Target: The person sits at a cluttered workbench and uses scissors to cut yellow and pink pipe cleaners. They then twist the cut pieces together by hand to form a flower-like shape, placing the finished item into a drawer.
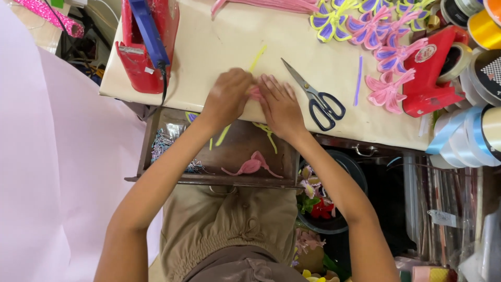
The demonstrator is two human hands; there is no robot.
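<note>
My left hand (228,96) and my right hand (282,104) meet at the near edge of a cream work table (219,49). Between their fingertips they pinch a small pink ribbon piece (255,94), mostly hidden by the fingers. Black-handled scissors (315,96) lie just right of my right hand. A thin yellow strip (258,58) lies on the table just beyond my hands.
An open drawer (235,151) below the table holds a pink ribbon shape (252,165) and scraps. A red heat tool with a blue handle (146,42) stands far left. Finished ribbon bows (376,31), a red tape dispenser (433,73) and ribbon rolls (469,125) crowd the right.
</note>
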